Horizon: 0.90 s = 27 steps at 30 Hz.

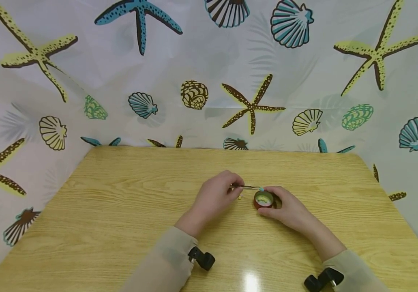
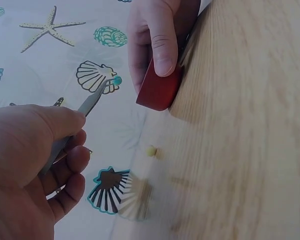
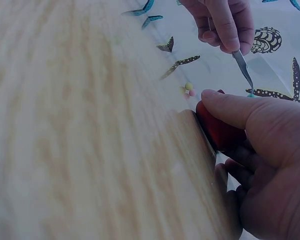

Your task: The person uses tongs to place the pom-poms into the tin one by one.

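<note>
Holding tweezers [image 1: 246, 187] in my left hand [image 1: 214, 197], pinched between thumb and curled fingers, long axis running left to right toward the cup. A small teal bead [image 1: 262, 189] sits clamped in the tips.

My right hand [image 1: 290, 207] wraps the little red cup [image 1: 263, 200], thumb and fingers curled on its wall, holding it down on the bench [image 1: 121, 227]. Cup sits just right of my left hand, centre of the bench, already holding pale yellowish beads.

Key relation: tweezer tip is right at the cup's far-left rim, bead just above the opening. From the left wrist view the bead [image 2: 117, 80] looks level with the rim and just beside it; I can't tell if it's fully over the opening.

Nearby: a few loose beads [image 3: 188, 89] on the bench between my hands, yellow and pink, just left of the cup. One yellow bead [image 2: 150, 150] sits below the tweezer line, apart from it.

In the way: only my right thumb on the near wall. Seashell-print curtain [image 1: 209, 81] behind, well apart.
</note>
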### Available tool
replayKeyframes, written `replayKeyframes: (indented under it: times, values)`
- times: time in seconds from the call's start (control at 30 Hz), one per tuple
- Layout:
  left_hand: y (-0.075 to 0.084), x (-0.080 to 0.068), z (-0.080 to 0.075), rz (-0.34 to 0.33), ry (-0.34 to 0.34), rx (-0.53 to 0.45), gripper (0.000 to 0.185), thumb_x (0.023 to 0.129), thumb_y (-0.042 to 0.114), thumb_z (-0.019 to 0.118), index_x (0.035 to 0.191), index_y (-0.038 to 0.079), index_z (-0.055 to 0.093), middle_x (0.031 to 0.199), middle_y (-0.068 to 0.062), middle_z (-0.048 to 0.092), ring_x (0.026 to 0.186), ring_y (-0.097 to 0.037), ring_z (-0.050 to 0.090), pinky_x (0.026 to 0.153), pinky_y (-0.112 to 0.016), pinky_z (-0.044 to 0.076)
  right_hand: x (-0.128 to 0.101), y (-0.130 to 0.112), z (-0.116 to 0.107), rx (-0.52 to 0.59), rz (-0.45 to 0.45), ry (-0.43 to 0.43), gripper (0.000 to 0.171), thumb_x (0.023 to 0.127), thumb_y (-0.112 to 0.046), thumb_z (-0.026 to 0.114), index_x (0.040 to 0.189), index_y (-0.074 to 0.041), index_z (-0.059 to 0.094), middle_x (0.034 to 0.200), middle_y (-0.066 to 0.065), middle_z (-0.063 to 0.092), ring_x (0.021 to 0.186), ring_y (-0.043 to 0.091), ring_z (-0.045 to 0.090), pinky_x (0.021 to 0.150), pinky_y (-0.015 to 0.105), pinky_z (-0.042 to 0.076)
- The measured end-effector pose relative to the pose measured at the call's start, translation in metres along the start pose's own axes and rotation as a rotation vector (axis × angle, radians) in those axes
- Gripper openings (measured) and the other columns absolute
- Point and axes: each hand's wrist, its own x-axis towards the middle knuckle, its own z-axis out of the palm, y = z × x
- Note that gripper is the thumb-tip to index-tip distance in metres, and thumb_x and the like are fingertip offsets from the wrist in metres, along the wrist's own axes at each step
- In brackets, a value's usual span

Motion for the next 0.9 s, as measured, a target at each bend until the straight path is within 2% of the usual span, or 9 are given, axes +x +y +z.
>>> replayKeyframes:
  times: [0.43, 0.9]
  values:
    - [0.0020, -0.0005, 0.0093, 0.010, -0.036, 0.035, 0.006, 0.108, 0.019, 0.076, 0.113, 0.017, 0.080, 0.105, 0.003, 0.071, 0.091, -0.012, 0.067, 0.083, -0.035, 0.058, 0.0003, 0.0012, -0.0006, 0.009, -0.011, 0.004, 0.061, 0.098, -0.032, 0.088, 0.150, -0.010, 0.064, 0.149, 0.017, 0.062, 0.141, 0.038, 0.056, 0.119, 0.061, 0.041]
    - [0.0024, -0.0020, 0.0088, -0.005, -0.049, 0.044, 0.009, 0.108, 0.020, 0.076, 0.115, 0.017, 0.080, 0.107, 0.003, 0.072, 0.095, -0.013, 0.069, 0.085, -0.036, 0.059, 0.0011, 0.0030, 0.0002, 0.003, -0.019, 0.006, 0.060, 0.098, -0.032, 0.089, 0.149, -0.011, 0.064, 0.149, 0.016, 0.063, 0.141, 0.037, 0.056, 0.119, 0.062, 0.040]
